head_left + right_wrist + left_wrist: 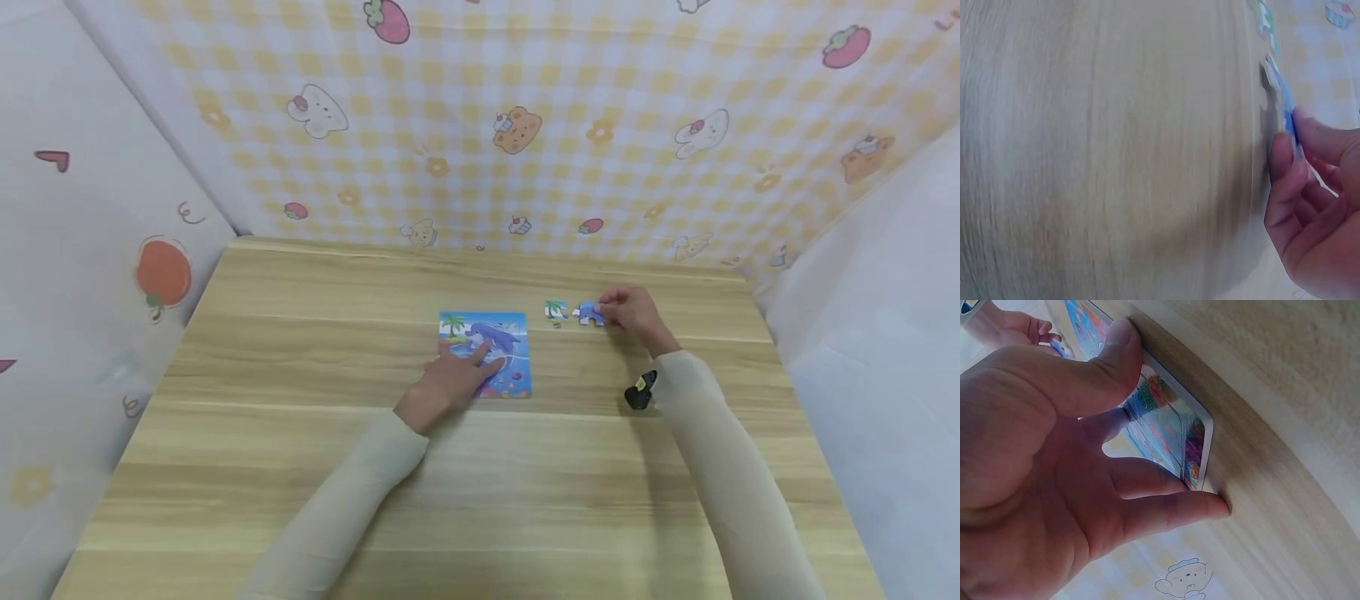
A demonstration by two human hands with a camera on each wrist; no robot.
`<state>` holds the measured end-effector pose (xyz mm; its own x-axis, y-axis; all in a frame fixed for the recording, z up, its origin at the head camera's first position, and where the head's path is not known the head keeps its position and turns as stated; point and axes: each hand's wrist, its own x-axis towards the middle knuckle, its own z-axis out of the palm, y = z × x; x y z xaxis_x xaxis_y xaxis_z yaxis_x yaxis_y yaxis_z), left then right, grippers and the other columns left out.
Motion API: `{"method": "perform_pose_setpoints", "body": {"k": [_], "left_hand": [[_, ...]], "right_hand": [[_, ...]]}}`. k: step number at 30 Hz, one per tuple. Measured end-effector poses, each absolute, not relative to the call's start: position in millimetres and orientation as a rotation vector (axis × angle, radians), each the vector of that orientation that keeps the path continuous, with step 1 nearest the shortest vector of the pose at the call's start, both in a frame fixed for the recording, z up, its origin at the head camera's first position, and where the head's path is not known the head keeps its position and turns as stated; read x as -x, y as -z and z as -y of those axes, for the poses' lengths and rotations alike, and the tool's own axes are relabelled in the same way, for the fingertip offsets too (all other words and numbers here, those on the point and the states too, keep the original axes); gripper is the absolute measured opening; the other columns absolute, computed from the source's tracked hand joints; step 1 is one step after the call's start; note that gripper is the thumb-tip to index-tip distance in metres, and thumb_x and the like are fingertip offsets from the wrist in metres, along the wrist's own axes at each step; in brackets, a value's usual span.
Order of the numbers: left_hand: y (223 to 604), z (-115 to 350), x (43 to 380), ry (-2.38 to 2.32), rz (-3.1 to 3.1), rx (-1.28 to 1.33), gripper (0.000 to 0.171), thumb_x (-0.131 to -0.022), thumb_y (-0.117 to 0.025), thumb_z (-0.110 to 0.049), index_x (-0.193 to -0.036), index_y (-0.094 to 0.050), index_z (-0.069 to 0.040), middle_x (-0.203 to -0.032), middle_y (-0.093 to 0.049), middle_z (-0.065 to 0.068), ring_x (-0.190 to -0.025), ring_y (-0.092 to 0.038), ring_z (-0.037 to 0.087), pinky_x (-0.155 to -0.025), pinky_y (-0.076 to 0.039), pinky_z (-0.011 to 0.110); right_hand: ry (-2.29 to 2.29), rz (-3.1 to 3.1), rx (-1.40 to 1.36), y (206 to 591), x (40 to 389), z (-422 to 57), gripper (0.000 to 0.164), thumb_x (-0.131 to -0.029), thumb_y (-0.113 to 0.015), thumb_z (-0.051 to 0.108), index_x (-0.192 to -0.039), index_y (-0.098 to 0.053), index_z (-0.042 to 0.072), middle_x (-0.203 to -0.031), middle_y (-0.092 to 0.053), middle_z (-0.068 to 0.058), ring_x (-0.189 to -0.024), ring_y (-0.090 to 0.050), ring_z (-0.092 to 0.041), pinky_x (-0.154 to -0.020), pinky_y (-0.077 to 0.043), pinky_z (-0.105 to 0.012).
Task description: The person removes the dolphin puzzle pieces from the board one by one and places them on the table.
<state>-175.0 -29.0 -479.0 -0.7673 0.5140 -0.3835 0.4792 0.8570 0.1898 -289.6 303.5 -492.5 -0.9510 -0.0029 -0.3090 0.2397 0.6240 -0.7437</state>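
Observation:
A square dolphin puzzle (519, 367) lies on the wooden table (337, 350), with a palm tree in its upper left corner. My left hand (450, 385) rests on it, fingers spread over the picture. In the left wrist view, the thumb (1121, 356) lies along one edge of the puzzle and a fingertip reaches past its corner onto the wood. To the right, my right hand (633, 317) pinches a blue puzzle piece (1289, 115) between thumb and fingers. Just left of that piece is another puzzle piece (556, 310), printed with a palm tree.
A patterned cloth (480, 117) with yellow checks and cartoon figures hangs behind the table. Pale sheets (82, 267) enclose the sides. A small black device (640, 392) shows at the right sleeve.

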Motion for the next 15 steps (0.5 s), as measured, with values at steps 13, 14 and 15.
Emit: {"method": "perform_pose_setpoints", "body": {"k": [13, 14, 15], "left_hand": [[479.6, 27.5, 176.4, -0.141, -2.589, -0.693, 0.056, -0.102, -0.044, -0.045, -0.156, -0.031, -0.033, -0.166, -0.018, 0.002, -0.133, -0.022, 0.069, -0.086, -0.052, 0.065], [479.3, 27.4, 176.6, -0.143, -2.589, -0.69, 0.057, -0.102, -0.044, -0.046, -0.156, -0.031, -0.033, -0.166, -0.018, 0.002, -0.132, -0.022, 0.07, -0.089, -0.049, 0.068], [478.9, 27.5, 176.6, -0.144, -2.586, -0.69, 0.057, -0.102, -0.044, -0.046, -0.156, -0.031, -0.033, -0.166, -0.018, 0.002, -0.132, -0.022, 0.07, -0.09, -0.048, 0.069]], "right_hand": [[0.573, -2.863, 0.027, 484.4, 288.1, -286.5, 0.024, -0.097, -0.062, 0.026, -0.109, -0.068, 0.005, -0.109, -0.069, -0.017, -0.093, -0.062, -0.032, -0.08, -0.049, -0.046], [0.548, -2.863, 0.035, 484.0, 288.1, -286.2, 0.024, -0.098, -0.062, 0.026, -0.109, -0.068, 0.005, -0.108, -0.069, -0.017, -0.091, -0.062, -0.032, -0.078, -0.05, -0.046], [0.53, -2.868, 0.035, 483.7, 288.0, -285.6, 0.024, -0.098, -0.062, 0.026, -0.109, -0.068, 0.006, -0.106, -0.069, -0.016, -0.089, -0.062, -0.031, -0.077, -0.05, -0.044]]}}
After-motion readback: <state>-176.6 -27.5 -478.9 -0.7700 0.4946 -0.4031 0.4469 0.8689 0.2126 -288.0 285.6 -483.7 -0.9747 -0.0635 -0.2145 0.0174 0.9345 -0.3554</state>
